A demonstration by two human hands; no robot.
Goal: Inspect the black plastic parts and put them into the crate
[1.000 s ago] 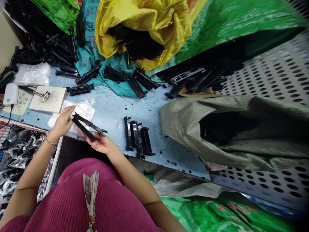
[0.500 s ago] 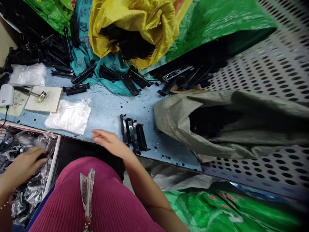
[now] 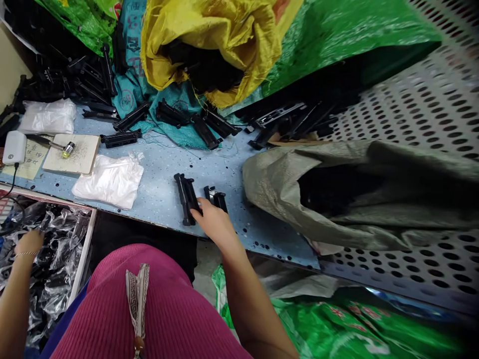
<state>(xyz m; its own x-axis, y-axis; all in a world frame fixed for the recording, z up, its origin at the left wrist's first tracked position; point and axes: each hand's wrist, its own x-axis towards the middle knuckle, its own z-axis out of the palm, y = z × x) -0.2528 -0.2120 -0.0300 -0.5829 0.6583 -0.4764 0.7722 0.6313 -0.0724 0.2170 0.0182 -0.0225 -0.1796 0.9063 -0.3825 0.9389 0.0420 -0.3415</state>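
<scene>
My right hand (image 3: 219, 227) is closed on a long black plastic part (image 3: 186, 199) near the front edge of the blue table. Its thumb and index finger are at the part's lower right side; the other fingers are partly hidden. Just beyond the knuckles lie more black parts (image 3: 217, 198), side by side and partly covered by the hand. Far to the left, my left hand (image 3: 30, 243) reaches among bagged black parts (image 3: 56, 279) in a white-edged bin. Its fingertips are hidden, so I cannot tell whether it grips anything.
A stack of clear plastic bags (image 3: 109, 182) lies on the blue table (image 3: 160, 164), beside a pad (image 3: 84, 154) and a white device (image 3: 14, 148). Loose black parts (image 3: 130, 117) are scattered at the back. A yellow sack (image 3: 254, 55) and a grey-green sack (image 3: 269, 184) stand open, black inside.
My right hand has moved right onto the row of black parts and taken hold, shifting one part leftward. My left hand has moved slightly left, deeper among the bagged parts.
</scene>
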